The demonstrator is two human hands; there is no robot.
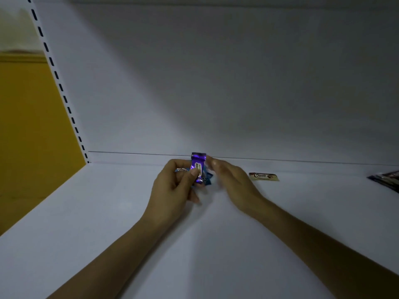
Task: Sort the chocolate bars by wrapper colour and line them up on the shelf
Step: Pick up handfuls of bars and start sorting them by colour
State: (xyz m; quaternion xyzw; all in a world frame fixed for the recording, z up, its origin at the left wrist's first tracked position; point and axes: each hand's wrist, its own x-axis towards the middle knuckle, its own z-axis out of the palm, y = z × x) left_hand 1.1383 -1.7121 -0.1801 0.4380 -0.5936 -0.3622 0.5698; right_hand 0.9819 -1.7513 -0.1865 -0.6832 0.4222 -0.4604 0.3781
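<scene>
My left hand (174, 184) grips a purple-wrapped chocolate bar (197, 164) that stands upright above the white shelf (108, 212), with a blue-wrapped bar (208, 176) partly hidden behind its fingers. My right hand (232, 180) hovers just to the right of the purple bar, fingers apart and blurred; I cannot tell if they touch the wrapper. A cream-wrapped bar (263, 176) lies flat on the shelf to the right, near the back panel.
Several dark-wrapped packets (386, 180) lie at the shelf's far right edge. The white back panel (216, 83) rises behind. A slotted upright (58, 83) marks the left end, with a yellow wall (28, 126) beyond it.
</scene>
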